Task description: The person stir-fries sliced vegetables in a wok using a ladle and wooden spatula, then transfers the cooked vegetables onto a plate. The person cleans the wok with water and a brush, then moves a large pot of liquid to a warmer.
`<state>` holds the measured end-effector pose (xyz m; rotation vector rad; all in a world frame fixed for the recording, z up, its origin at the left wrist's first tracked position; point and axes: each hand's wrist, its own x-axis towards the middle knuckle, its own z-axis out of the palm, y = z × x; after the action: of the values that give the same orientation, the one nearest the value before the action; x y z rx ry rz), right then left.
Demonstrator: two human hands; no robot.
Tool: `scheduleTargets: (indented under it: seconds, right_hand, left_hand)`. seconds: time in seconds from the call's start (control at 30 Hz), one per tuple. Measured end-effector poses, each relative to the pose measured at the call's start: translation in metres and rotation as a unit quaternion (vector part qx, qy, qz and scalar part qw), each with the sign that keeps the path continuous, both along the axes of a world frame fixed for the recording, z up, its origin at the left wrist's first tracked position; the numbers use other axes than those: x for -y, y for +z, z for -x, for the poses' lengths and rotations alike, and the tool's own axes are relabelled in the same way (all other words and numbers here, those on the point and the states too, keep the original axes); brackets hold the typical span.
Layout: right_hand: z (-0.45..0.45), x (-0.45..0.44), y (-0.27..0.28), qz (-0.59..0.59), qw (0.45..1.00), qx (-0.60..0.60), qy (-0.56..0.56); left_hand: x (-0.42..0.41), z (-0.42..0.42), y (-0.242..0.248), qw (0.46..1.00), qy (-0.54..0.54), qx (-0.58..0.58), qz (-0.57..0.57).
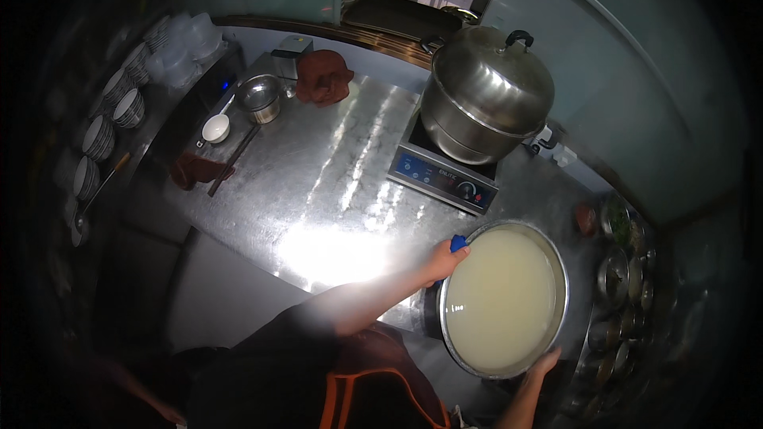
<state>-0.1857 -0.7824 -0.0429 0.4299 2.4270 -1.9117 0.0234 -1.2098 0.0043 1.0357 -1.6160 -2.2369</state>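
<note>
A large round metal pot [501,301] full of pale, cloudy liquid is before me at the right edge of the steel counter. My left hand [444,261] grips its upper left side, with a piece of blue material [458,243] at the fingers. At the lower right rim, my right hand [545,362] is against the outside of the pot; its fingers are partly hidden. Above stands an induction cooker [442,179] with a control knob, bearing a big lidded steel steamer pot [489,95].
Left on the steel counter [286,173] lie brown cloths [323,77], a white ladle [216,128], a steel bowl [260,95] and dark chopsticks [233,161]. Stacked bowls [98,138] line the far left. Ingredient containers [614,277] stand right. Another person's hand [173,416] shows bottom left.
</note>
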Motion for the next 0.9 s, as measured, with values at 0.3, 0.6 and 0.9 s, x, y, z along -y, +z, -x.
scheduleTargets:
  seconds: [0.3,0.6,0.9]
  right_hand:
    - [-0.104,0.084,0.012,0.019,0.998,0.028,-0.048]
    - [-0.182,0.175,-0.007,0.032,0.996,0.069,-0.038]
    - [-0.265,0.309,-0.002,0.061,0.995,0.045,-0.067]
  left_hand:
    - [0.054,-0.095,-0.02,1.0,0.012,-0.009,0.002]
    - [0.152,-0.191,-0.022,1.0,0.003,0.009,0.018]
    - [0.27,-0.27,-0.024,1.0,0.024,-0.011,-0.004]
